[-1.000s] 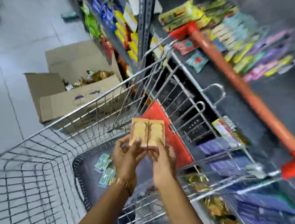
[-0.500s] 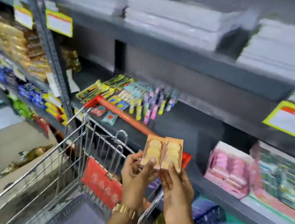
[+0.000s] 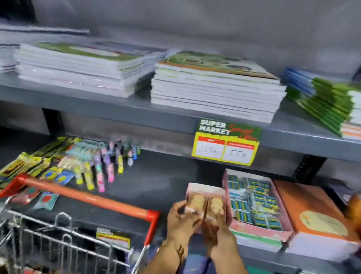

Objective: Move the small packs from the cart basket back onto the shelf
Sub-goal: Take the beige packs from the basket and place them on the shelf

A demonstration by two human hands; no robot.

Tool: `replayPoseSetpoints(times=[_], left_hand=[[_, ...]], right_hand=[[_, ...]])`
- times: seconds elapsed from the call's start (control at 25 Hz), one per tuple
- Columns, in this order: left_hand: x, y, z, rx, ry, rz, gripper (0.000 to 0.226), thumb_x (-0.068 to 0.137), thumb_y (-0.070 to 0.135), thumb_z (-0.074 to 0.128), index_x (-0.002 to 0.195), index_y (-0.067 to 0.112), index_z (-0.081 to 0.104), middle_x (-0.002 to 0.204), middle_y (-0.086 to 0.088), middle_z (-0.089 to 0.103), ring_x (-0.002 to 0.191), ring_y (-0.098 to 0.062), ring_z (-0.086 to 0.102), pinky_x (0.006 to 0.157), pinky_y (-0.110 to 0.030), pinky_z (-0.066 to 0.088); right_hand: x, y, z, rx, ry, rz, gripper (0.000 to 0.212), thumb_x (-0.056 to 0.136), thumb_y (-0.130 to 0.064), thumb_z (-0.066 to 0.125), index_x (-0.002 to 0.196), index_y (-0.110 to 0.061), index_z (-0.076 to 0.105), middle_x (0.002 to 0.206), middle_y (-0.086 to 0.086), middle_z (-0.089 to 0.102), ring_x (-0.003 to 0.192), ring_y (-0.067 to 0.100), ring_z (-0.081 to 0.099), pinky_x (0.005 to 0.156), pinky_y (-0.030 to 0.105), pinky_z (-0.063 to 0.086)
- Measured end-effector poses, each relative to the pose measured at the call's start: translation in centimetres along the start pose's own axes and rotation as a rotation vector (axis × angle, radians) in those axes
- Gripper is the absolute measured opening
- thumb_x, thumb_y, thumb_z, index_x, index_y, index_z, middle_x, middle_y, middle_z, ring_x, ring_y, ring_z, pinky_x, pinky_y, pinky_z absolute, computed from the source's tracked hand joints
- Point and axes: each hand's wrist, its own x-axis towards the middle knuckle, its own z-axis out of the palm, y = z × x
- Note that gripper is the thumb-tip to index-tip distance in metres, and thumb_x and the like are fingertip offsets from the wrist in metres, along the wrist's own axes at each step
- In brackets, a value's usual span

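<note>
While both hands grip them from below, the two small packs (image 3: 206, 203) stand side by side, touching, over the pink box (image 3: 193, 186) on the middle shelf (image 3: 158, 187). Left hand (image 3: 182, 220) pinches the left pack, right hand (image 3: 219, 234) the right. A tray of blue packets (image 3: 255, 203) lies just right; the cart handle (image 3: 87, 197) lies left. Each pack's long axis runs away from the hands, toward the shelf back.

Supermarket aisle, price tag (image 3: 226, 142), stocked shelf (image 3: 109, 107), cart (image 3: 83, 197)
</note>
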Motion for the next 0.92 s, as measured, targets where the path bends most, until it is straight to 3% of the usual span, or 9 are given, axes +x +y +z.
replayPoseSetpoints(times=[0.08, 0.2, 0.24, 0.32, 0.4, 0.52, 0.68, 0.92], left_hand=[[0.6, -1.0, 0.1, 0.259, 0.035, 0.177, 0.038, 0.075, -0.005, 0.071, 0.109, 0.004, 0.059, 0.106, -0.02, 0.068, 0.087, -0.03, 0.066, 0.076, -0.039, 0.056], [0.6, -1.4, -1.0, 0.778, 0.049, 0.377, 0.04, 0.073, 0.018, 0.073, 0.11, 0.011, 0.058, 0.111, -0.011, 0.062, 0.098, -0.034, 0.065, 0.082, -0.04, 0.053], [0.6, -1.2, -1.2, 0.91, 0.062, 0.397, 0.042, 0.073, 0.024, 0.072, 0.111, 0.014, 0.056, 0.114, -0.008, 0.055, 0.098, -0.035, 0.064, 0.08, -0.039, 0.052], [0.9, -0.5, -1.3, 1.16, 0.059, 0.444, 0.049, 0.075, 0.034, 0.069, 0.118, 0.019, 0.051, 0.121, -0.005, 0.043, 0.099, -0.036, 0.063, 0.074, -0.039, 0.051], [1.4, 0.1, -1.1, 1.483, 0.046, 0.602, 0.052, 0.08, 0.028, 0.062, 0.128, 0.026, 0.045, 0.133, -0.003, 0.039, 0.111, -0.031, 0.058, 0.077, -0.04, 0.053], [2.2, 0.6, -0.3, 1.781, -0.055, 0.889, 0.041, 0.088, 0.018, 0.049, 0.128, 0.027, 0.052, 0.136, -0.001, 0.051, 0.12, -0.025, 0.053, 0.093, -0.038, 0.05], [3.5, 2.0, 0.6, 2.021, -0.237, 0.808, 0.052, 0.087, 0.007, 0.048, 0.138, 0.017, 0.04, 0.139, -0.011, 0.047, 0.124, -0.033, 0.047, 0.102, -0.044, 0.04], [3.5, 2.2, 1.1, 2.06, -0.273, 0.724, 0.042, 0.086, -0.002, 0.052, 0.128, 0.004, 0.049, 0.134, -0.017, 0.047, 0.12, -0.036, 0.048, 0.088, -0.047, 0.052]], right_hand=[[1.0, -0.6, -0.5, -0.018, 0.007, -0.019, 0.024, 0.09, 0.0, 0.057, 0.113, 0.001, 0.058, 0.072, 0.013, 0.061, 0.055, 0.023, 0.058, 0.038, 0.017, 0.05], [1.7, -0.5, -1.5, -0.19, 0.008, -0.142, 0.025, 0.084, 0.009, 0.058, 0.108, 0.006, 0.062, 0.064, 0.011, 0.068, 0.053, 0.022, 0.065, 0.049, 0.023, 0.057], [1.6, -0.3, -2.0, -0.413, 0.03, -0.233, 0.024, 0.083, 0.006, 0.062, 0.107, 0.007, 0.064, 0.071, 0.012, 0.073, 0.064, 0.026, 0.068, 0.062, 0.031, 0.059], [1.4, 0.2, -3.2, -1.037, 0.064, -0.451, 0.035, 0.082, -0.01, 0.066, 0.117, -0.005, 0.061, 0.11, 0.012, 0.068, 0.094, 0.031, 0.067, 0.085, 0.036, 0.054], [0.8, 0.2, -3.3, -1.557, 0.104, -0.618, 0.043, 0.085, -0.02, 0.061, 0.126, -0.017, 0.05, 0.133, 0.007, 0.044, 0.103, 0.028, 0.065, 0.087, 0.037, 0.05], [0.6, -0.2, -1.8, -1.875, 0.138, -0.9, 0.044, 0.088, -0.013, 0.053, 0.131, -0.023, 0.045, 0.141, 0.003, 0.033, 0.099, 0.023, 0.068, 0.081, 0.037, 0.054], [2.1, -1.8, 0.6, -2.138, 0.076, -0.983, 0.029, 0.095, -0.009, 0.043, 0.114, -0.016, 0.063, 0.13, 0.003, 0.058, 0.1, 0.025, 0.07, 0.077, 0.034, 0.053], [3.6, -3.0, 1.1, -2.35, 0.01, -1.026, 0.023, 0.095, -0.007, 0.048, 0.106, -0.016, 0.066, 0.107, 0.003, 0.07, 0.097, 0.023, 0.071, 0.071, 0.031, 0.049]])
